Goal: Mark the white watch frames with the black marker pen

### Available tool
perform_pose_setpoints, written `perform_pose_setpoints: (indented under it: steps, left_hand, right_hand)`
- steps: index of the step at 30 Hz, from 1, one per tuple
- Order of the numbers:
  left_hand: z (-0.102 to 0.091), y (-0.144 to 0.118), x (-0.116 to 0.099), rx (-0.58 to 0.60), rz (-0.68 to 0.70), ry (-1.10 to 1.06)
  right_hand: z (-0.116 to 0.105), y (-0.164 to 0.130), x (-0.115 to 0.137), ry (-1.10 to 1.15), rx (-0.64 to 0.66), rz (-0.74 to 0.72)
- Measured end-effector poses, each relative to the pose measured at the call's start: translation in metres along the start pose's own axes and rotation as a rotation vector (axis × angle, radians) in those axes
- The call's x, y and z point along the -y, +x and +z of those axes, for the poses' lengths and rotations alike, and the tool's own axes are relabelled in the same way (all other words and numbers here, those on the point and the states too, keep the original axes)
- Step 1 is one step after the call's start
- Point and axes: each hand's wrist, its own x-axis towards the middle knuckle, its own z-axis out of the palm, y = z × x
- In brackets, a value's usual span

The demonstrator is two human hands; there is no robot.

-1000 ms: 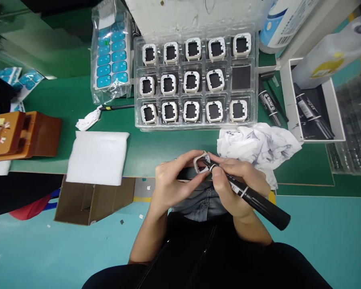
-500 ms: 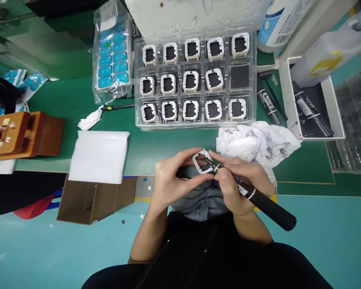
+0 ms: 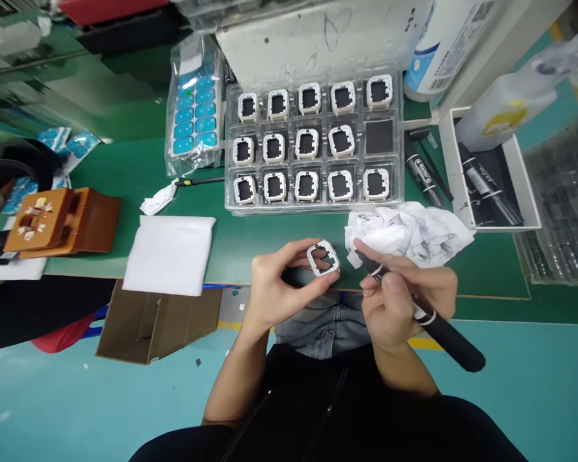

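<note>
My left hand [image 3: 282, 282] grips a small white square frame [image 3: 323, 258] with rounded corners, thumb below and fingers above. Its open middle has a dark, notched inner edge. In my right hand [image 3: 399, 298] is a black marker pen [image 3: 443, 333], its tip pointing up and left, apart from the frame. Beyond my hands lies a clear plastic tray [image 3: 313, 206] holding several similar white frames in its pockets. One pocket, in the middle row at the right, shows only a dark square [image 3: 379, 137]. A crumpled white cloth [image 3: 414, 234] lies just beyond my right hand.
On the left are a white foam sheet [image 3: 168, 255], an orange-brown fixture [image 3: 94, 221] and a bag of blue stickers [image 3: 196, 115]. A white box [image 3: 530, 196] with markers and a bottle [image 3: 505, 109] stands right. Below the green table's edge is a cardboard box [image 3: 183, 324].
My right hand has drawn the marker away from the white frame, to the right. The left hand still holds the frame in nearly the same place. The camera view has shifted slightly.
</note>
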Motion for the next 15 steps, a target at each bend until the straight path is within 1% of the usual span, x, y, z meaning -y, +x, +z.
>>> perform_pose_setpoints:
  steps: [2, 4, 5, 7, 9, 10, 12, 14, 15]
  left_hand:
    - [-0.007, 0.006, -0.002, 0.003, 0.031, 0.015]
    - [-0.017, 0.022, -0.004, -0.004, 0.104, 0.078]
    - [-0.023, 0.035, -0.006, -0.007, 0.157, 0.127]
    - [-0.030, 0.069, -0.008, 0.000, 0.274, 0.246]
    - [-0.029, 0.112, -0.008, 0.021, 0.385, 0.366]
    - [-0.024, 0.134, -0.006, 0.028, 0.431, 0.414]
    - [-0.006, 0.176, -0.003, 0.048, 0.504, 0.498]
    - [0.017, 0.209, 0.002, 0.077, 0.538, 0.580]
    - [0.029, 0.221, 0.004, 0.099, 0.542, 0.619]
  right_hand:
    - [-0.001, -0.005, -0.007, 0.010, -0.061, -0.027]
    - [-0.001, -0.008, -0.011, -0.003, -0.056, -0.066]
    - [-0.002, -0.009, -0.013, -0.013, -0.042, -0.087]
    - [-0.002, -0.008, -0.014, -0.023, -0.028, -0.122]
    - [-0.002, -0.006, -0.013, -0.012, -0.030, -0.147]
    - [-0.002, -0.005, -0.012, -0.004, -0.035, -0.154]
    - [-0.001, -0.002, -0.009, 0.005, -0.051, -0.159]
    - [0.000, -0.001, -0.006, 0.005, -0.055, -0.157]
    - [0.001, 0.000, -0.005, 0.007, -0.056, -0.150]
